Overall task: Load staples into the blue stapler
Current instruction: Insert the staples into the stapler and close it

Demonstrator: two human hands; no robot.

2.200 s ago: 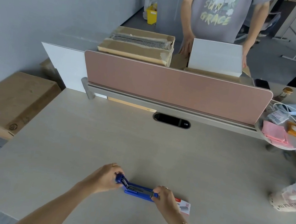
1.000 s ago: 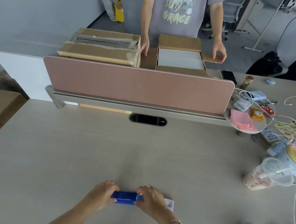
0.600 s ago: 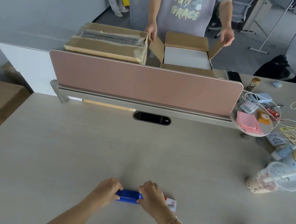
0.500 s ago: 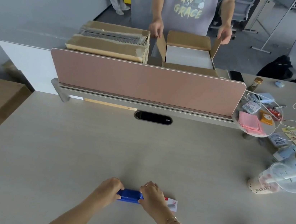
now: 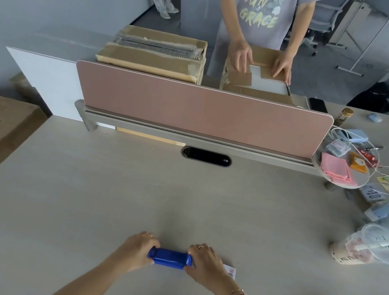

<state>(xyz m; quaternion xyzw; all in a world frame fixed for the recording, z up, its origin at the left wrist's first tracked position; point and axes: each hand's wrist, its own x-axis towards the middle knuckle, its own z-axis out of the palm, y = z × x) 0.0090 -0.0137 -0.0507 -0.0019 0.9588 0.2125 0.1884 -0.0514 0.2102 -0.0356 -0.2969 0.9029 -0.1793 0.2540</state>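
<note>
A: Where was the stapler [image 5: 169,258]?

B: Flat on the desk [image 5: 98,191], near its front edge, lying crosswise. The left hand [image 5: 136,251] gripped one end and the right hand [image 5: 205,264] the other, fingers curled over the blue top.

A: Open or shut?

B: It lay shut, a single closed blue bar. About two seconds before, its top had been swung up and the metal channel showed; by one second before, it was down, and it had stayed down since.

A: Had the hands moved?

B: Hardly. Both had kept the same hold through the last second. Earlier, with the top up, they had sat a little wider apart.

A: And the staples?

B: A small white box [image 5: 229,271] with red print poked out from behind the right hand, on the desk just beside the stapler's right end. It had not shifted. I couldn't tell whether any staples were in the stapler.

A: Anything else changed?

B: Beyond the pink divider [image 5: 201,109], another person's hands [image 5: 241,55] were pressing down the flaps of a carton [image 5: 257,91]. Half a second earlier those flaps had stood open, with the white contents fully showing.
</note>
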